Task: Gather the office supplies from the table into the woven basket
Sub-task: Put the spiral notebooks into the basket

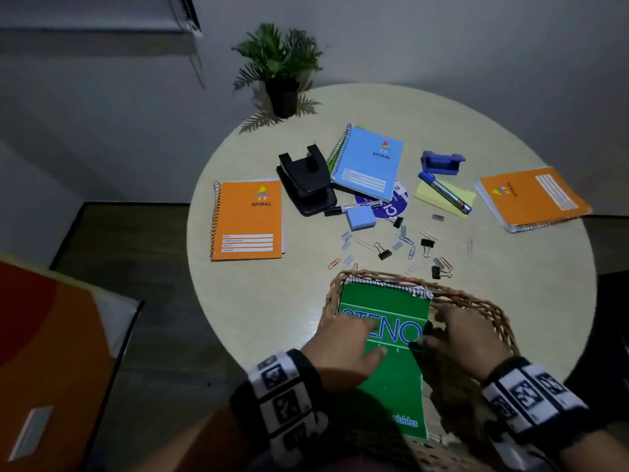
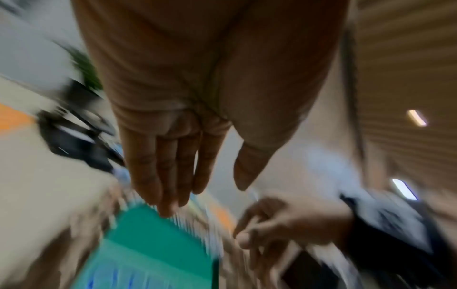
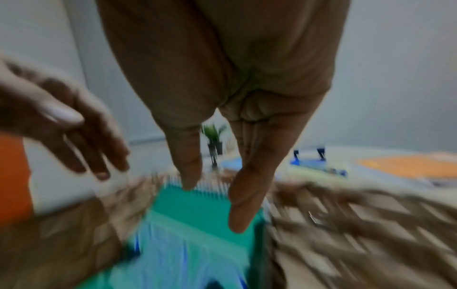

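Note:
A green steno notebook (image 1: 391, 311) lies in the woven basket (image 1: 476, 301) at the table's near edge, its spiral end toward the far rim. My left hand (image 1: 360, 335) hovers over the notebook's left half with straight fingers and holds nothing; the blurred left wrist view shows my left hand (image 2: 205, 197) just above the green cover (image 2: 158, 244). My right hand (image 1: 456, 332) is over the notebook's right edge, also empty. In the right wrist view my right hand (image 3: 212, 205) has its thumb and fingers spread above the cover (image 3: 202, 219).
On the round table (image 1: 272, 301) lie two orange notebooks (image 1: 246, 221) (image 1: 531, 197), a black hole punch (image 1: 306, 182), a blue notebook (image 1: 367, 163), a blue marker (image 1: 446, 192) on yellow notes, and scattered clips (image 1: 401, 247). A potted plant (image 1: 279, 69) stands at the back.

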A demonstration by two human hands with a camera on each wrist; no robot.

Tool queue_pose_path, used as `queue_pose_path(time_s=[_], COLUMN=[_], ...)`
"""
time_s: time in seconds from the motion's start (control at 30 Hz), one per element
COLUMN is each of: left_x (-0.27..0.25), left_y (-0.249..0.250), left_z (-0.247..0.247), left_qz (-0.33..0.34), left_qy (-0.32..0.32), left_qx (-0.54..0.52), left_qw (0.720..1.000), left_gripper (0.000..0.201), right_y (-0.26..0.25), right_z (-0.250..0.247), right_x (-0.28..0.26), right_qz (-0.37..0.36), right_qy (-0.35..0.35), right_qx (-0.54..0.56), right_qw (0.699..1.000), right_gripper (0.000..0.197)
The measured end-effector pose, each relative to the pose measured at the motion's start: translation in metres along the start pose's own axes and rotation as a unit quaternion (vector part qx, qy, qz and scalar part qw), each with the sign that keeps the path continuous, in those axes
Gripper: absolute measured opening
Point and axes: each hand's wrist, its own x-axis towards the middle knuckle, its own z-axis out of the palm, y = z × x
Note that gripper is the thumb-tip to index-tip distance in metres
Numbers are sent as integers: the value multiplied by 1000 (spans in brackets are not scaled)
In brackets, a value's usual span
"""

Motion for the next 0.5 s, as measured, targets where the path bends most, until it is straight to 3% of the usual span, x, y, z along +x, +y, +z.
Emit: queue_pose_path(time_s=[0.03,0.1,0.17,0.23,0.33,0.4,0.47,0.5], left_x=[-7,-14,-9,5,34,49,57,59], left_y=[-8,-39,-83,-132,-200,-230,-241,-243], left_z=[-19,-60,-96,-120,-129,-123,-115,-113], left_qz=[-5,-38,-98,-177,-298,-351,-385,-387], left_qy=[55,148,250,344,358,318,278,269], left_qx=[-71,-222,-326,-368,-415,-404,-347,-335], left_qw=[996,963,906,846,782,783,809,816], left_gripper=[40,24,12,12,18,25,36,41], right_y=[-10,-39,-82,-134,-200,-222,-235,-241], right_z=[-19,-54,-73,-75,-48,-20,4,11], right_x=[-3,-4,13,43,98,127,142,146], right_qz=[-15,-57,-105,-91,17,48,23,15], right_qy=[50,121,122,19,-163,-200,-151,-129], right_qx=[13,152,362,513,600,570,507,490], right_qw=[999,979,918,853,783,795,848,862], right_gripper=[35,26,17,14,8,12,2,7])
